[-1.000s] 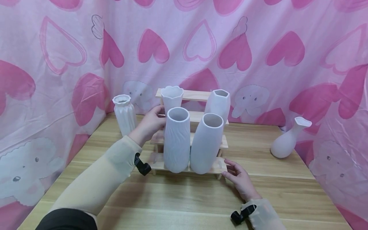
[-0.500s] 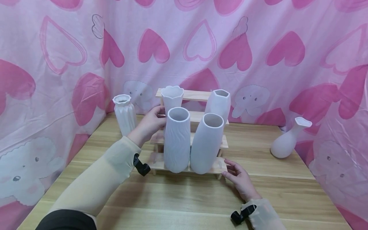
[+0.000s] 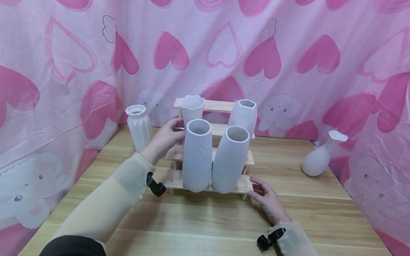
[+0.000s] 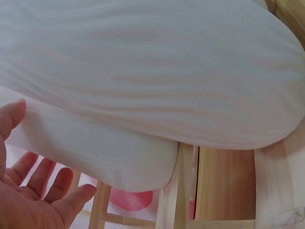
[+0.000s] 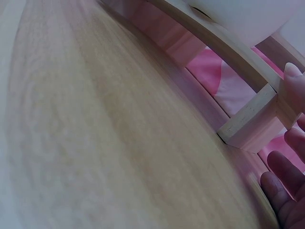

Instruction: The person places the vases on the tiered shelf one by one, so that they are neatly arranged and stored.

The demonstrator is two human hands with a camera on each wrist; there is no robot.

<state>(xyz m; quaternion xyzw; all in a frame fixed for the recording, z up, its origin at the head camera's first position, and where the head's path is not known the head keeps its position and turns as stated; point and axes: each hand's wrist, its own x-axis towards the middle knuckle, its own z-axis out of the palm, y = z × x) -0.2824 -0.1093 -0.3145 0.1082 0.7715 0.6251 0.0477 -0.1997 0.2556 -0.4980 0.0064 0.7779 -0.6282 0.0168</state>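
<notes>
Loosely spread, empty L fingers (image 4: 61, 185) by scalloped vase (image 3: 192, 112), mouth up, vert.; R fingers (image 5: 284, 169) ditto by stand (image 3: 174, 180).

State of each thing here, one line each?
Wooden rack, standing on table
Carved vase, upright, uncovered, on rack
Smooth vase, upright, uncovered, on rack
Scalloped vase, upright, uncovered, on rack
Angular vase, upright, uncovered, base hidden
Pleated vase, upright, uncovered, base hidden
Narrow-necked vase, standing, uncovered
Left hand, at scalloped vase, fingers apart
Right hand, at rack's right end
</notes>
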